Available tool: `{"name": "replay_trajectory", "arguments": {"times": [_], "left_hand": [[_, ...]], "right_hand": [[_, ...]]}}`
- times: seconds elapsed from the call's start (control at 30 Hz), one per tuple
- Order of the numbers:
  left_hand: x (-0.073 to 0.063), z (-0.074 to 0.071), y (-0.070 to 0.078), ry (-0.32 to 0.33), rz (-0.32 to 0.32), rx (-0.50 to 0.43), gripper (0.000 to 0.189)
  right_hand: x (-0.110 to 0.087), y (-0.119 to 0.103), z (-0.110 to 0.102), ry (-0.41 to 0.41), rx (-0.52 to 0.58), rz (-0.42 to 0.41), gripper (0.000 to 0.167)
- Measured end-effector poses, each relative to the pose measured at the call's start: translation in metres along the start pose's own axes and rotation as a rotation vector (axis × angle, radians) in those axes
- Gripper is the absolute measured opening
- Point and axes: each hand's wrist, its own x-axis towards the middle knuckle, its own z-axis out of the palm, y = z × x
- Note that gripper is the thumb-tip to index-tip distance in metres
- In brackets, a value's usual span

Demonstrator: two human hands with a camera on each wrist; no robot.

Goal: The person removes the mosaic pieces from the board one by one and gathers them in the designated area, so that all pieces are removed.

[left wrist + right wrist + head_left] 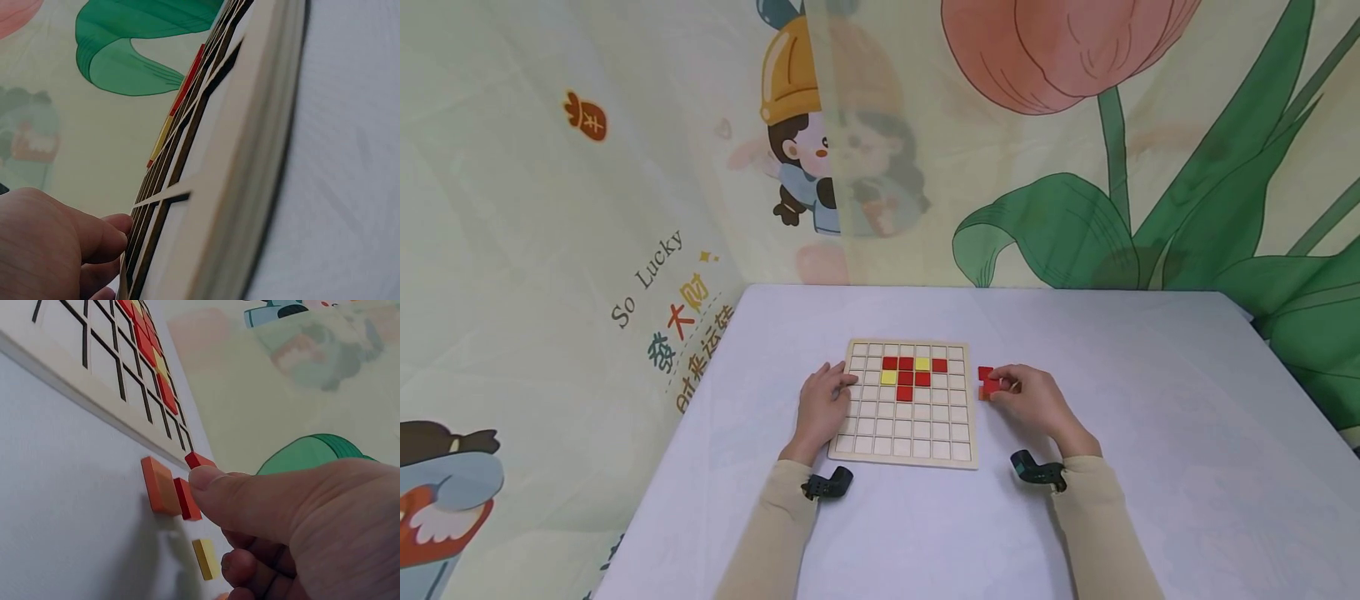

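A square wooden grid board (897, 425) lies on the table, several red tiles (906, 378) and two yellow tiles (888, 377) set in its cells. At the board's left edge, my left hand (823, 407) rests with its fingertips touching the frame. Beyond the opposite edge, my right hand (1033, 398) pinches a red tile (197, 460) between thumb and fingers. Below those fingertips lie another red tile (187, 499) and an orange tile (160, 486). A yellow tile (206, 558) shows beside the curled fingers in the right wrist view; in the head view the hand hides it.
A white cloth covers the table (1157, 375). Behind it hangs a printed curtain (880, 167) with a large flower and cartoon figures. Each wrist wears a small black camera (829, 483).
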Motion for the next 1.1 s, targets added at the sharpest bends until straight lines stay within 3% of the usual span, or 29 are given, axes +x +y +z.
{"name": "replay_trajectory", "arguments": {"times": [0.2,0.43,1.1], "left_hand": [[0.000,0.001,0.000,0.003,-0.003,0.006,0.024],[0.000,0.000,0.000,0.001,-0.005,0.011,0.024],[-0.001,0.000,0.000,0.004,0.003,0.010,0.024]], "right_hand": [[-0.002,0.010,-0.005,0.012,-0.011,-0.004,0.031],[-0.003,0.017,-0.010,-0.010,-0.005,0.059,0.035],[-0.005,0.023,-0.009,-0.046,-0.012,0.087,0.027]]}}
